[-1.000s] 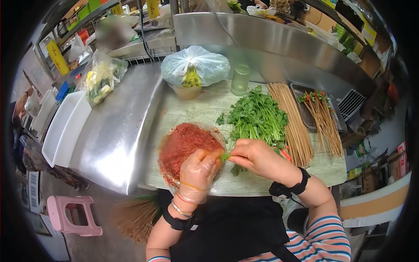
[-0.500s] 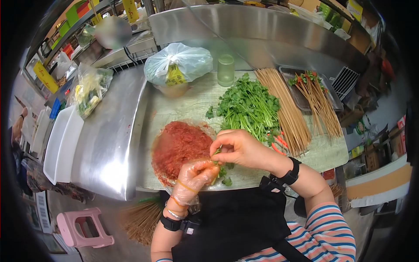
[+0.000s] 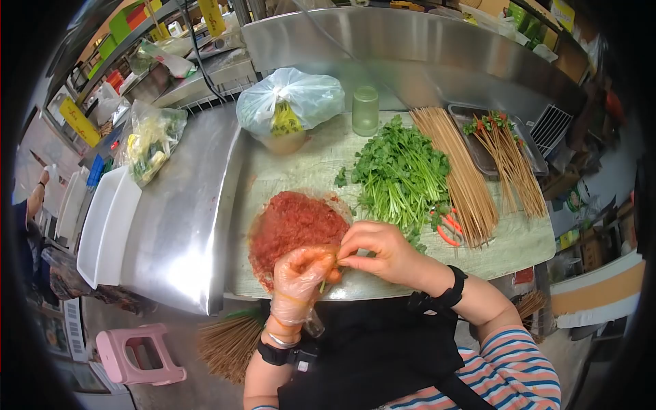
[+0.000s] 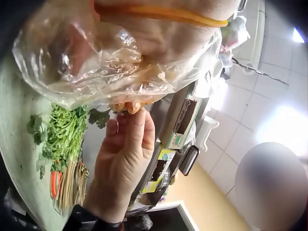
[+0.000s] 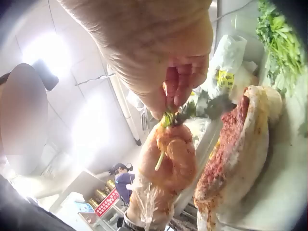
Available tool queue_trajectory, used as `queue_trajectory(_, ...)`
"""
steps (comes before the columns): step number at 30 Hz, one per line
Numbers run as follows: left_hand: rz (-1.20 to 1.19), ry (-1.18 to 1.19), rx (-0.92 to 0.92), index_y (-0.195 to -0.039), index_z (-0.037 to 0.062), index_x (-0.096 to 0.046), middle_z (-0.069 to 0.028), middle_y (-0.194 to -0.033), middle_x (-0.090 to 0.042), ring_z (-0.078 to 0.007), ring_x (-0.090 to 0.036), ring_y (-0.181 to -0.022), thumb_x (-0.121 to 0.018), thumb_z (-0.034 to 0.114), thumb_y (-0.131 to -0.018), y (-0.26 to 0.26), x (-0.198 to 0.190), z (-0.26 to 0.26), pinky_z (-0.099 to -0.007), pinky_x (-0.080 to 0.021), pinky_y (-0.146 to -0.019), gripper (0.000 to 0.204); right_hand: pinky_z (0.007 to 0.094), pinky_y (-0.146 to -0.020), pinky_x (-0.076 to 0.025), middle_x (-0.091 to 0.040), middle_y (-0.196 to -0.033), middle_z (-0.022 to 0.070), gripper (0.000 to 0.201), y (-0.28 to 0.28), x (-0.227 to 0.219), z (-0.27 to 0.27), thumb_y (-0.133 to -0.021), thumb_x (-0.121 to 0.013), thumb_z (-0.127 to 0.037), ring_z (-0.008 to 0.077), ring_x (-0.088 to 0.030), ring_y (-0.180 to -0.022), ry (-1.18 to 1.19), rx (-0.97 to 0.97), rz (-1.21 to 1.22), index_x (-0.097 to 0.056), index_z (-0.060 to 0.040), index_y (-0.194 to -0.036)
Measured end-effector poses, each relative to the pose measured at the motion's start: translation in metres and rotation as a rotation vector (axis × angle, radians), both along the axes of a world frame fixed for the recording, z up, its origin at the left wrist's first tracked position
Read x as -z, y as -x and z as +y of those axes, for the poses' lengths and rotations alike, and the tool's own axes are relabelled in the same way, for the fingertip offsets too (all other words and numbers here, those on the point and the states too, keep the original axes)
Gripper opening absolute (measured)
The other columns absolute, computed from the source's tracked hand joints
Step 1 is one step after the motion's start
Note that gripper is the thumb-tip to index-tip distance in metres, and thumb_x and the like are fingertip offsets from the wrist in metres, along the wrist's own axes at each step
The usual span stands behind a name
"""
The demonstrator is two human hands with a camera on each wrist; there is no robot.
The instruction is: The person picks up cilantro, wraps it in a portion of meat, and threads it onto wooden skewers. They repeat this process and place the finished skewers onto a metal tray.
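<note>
My left hand (image 3: 298, 280) wears a clear plastic glove held by a rubber band at the wrist. Its curled fingers grip a cilantro sprig (image 5: 168, 119), whose pale stem pokes out below them in the right wrist view. Bare thumb and fingertips of my right hand (image 3: 379, 253) pinch the same sprig right at the gloved fingertips. Both hands are at the near right side of a mound of red minced meat (image 3: 297, 225) in a bowl. A heap of cilantro (image 3: 403, 178) lies beyond my right hand.
Right of the cilantro lie loose bamboo skewers (image 3: 454, 178) and orange-handled scissors (image 3: 449, 229). A dark tray (image 3: 482, 162) holds skewers (image 3: 509, 160) tipped with green and red. A glass (image 3: 365, 113) and a tied plastic bag (image 3: 290, 102) stand at the back.
Both hands keep close together at the sprig while their grip on it shifts. Leaves that hung below the hands half a second ago no longer show there; a bare stem does.
</note>
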State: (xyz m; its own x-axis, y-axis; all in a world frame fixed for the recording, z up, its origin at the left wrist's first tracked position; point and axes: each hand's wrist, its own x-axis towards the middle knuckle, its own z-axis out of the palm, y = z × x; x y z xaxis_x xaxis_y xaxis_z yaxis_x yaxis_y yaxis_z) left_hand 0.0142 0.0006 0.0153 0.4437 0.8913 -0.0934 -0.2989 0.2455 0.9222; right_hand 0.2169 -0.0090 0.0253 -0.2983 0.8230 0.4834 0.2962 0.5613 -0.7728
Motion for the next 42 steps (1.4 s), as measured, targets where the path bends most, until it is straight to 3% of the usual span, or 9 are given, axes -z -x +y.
queue_trajectory(6,-0.17,0.156,-0.155,-0.101,-0.001,-0.062,-0.0052,-0.078,-0.063,-0.0103,-0.058,-0.065,-0.06,0.01,-0.092,0.0,0.001,0.001,-0.0232,-0.049,-0.063,0.014,0.0304,-0.066,-0.048,-0.056,-0.09,0.0062,0.031,-0.018,-0.019,0.002,-0.077,-0.072,-0.006,0.0155,-0.056,-0.07,0.111,0.102,0.002,-0.065,-0.0057,-0.107)
queue_trajectory(13,-0.265,0.237,-0.126,-0.1,0.0009,-0.061,-0.0059,-0.08,-0.061,-0.011,-0.056,-0.064,-0.057,0.007,-0.093,-0.007,-0.007,-0.005,-0.0235,-0.049,-0.062,0.01,0.0353,-0.069,-0.05,-0.054,-0.095,0.0098,0.035,0.003,0.006,0.005,-0.074,-0.073,-0.008,0.0285,-0.059,-0.077,-0.139,0.145,-0.296,-0.062,-0.0041,-0.107)
queue_trajectory(16,-0.319,0.264,-0.16,-0.099,0.0013,-0.061,-0.0063,-0.08,-0.062,-0.0115,-0.057,-0.065,-0.058,0.006,-0.092,-0.005,-0.005,-0.006,-0.0239,-0.049,-0.062,0.009,0.031,-0.069,-0.051,-0.058,-0.1,0.008,0.032,0.012,0.006,0.002,-0.078,-0.072,-0.007,0.0221,-0.061,-0.081,0.02,0.115,-0.026,-0.062,-0.0035,-0.107)
queue_trajectory(21,-0.113,0.061,-0.185,-0.099,-0.0002,-0.06,-0.0079,-0.088,-0.064,-0.0124,-0.06,-0.072,-0.058,0.006,-0.092,-0.006,0.012,-0.006,-0.0256,-0.051,-0.066,0.01,0.0214,-0.067,-0.048,-0.06,-0.101,0.0036,0.019,0.02,0.005,-0.003,-0.082,-0.07,-0.003,0.0088,-0.056,-0.081,0.23,0.043,0.286,-0.065,-0.0022,-0.1)
queue_trajectory(25,-0.033,0.01,-0.157,-0.104,-0.0017,-0.062,-0.0071,-0.086,-0.065,-0.0112,-0.06,-0.073,-0.061,0.008,-0.092,-0.006,0.01,-0.006,-0.0245,-0.051,-0.071,0.015,0.0214,-0.07,-0.048,-0.062,-0.097,0.0038,0.012,0.012,0.005,-0.003,-0.081,-0.069,0.001,0.0096,-0.058,-0.085,0.381,0.032,0.35,-0.066,-0.0008,-0.093)
queue_trajectory(28,0.246,-0.489,-0.236,-0.11,-0.0025,-0.063,-0.005,-0.087,-0.065,-0.0098,-0.058,-0.068,-0.062,0.009,-0.092,0.005,0.02,0.008,-0.0225,-0.05,-0.071,0.021,0.0206,-0.064,-0.046,-0.063,-0.089,0.0007,0.008,0.007,0.001,-0.001,-0.081,-0.07,0.0,0.0068,-0.057,-0.074,0.352,0.063,0.36,-0.067,-0.0019,-0.088)
queue_trajectory(32,0.073,-0.023,-0.143,-0.114,-0.0032,-0.061,-0.0057,-0.093,-0.064,-0.0093,-0.058,-0.072,-0.06,0.002,-0.089,0.016,-0.004,-0.002,-0.0215,-0.049,-0.069,0.026,0.0253,-0.067,-0.05,-0.065,-0.092,0.0053,0.013,0.002,-0.006,-0.001,-0.076,-0.07,0.002,0.0154,-0.063,-0.078,0.057,0.095,0.17,-0.066,-0.003,-0.087)
queue_trajectory(37,0.161,-0.029,-0.059,-0.119,-0.0037,-0.057,-0.0103,-0.101,-0.065,-0.0123,-0.063,-0.083,-0.057,0.001,-0.088,0.013,-0.01,-0.011,-0.0235,-0.052,-0.074,0.032,0.0296,-0.07,-0.053,-0.066,-0.094,0.0088,0.019,0.009,-0.007,-0.008,-0.07,-0.069,0.004,0.0233,-0.065,-0.084,-0.172,0.049,0.007,-0.066,-0.0035,-0.087)
queue_trajectory(42,-0.042,0.047,-0.165,-0.119,-0.0033,-0.057,-0.0116,-0.106,-0.065,-0.0149,-0.063,-0.093,-0.058,-0.003,-0.087,0.008,-0.015,-0.011,-0.0262,-0.052,-0.08,0.032,0.0291,-0.07,-0.053,-0.066,-0.092,0.0094,0.016,0.017,0.002,-0.014,-0.073,-0.071,0.003,0.0233,-0.065,-0.081,-0.072,0.006,0.112,-0.066,-0.0031,-0.086)
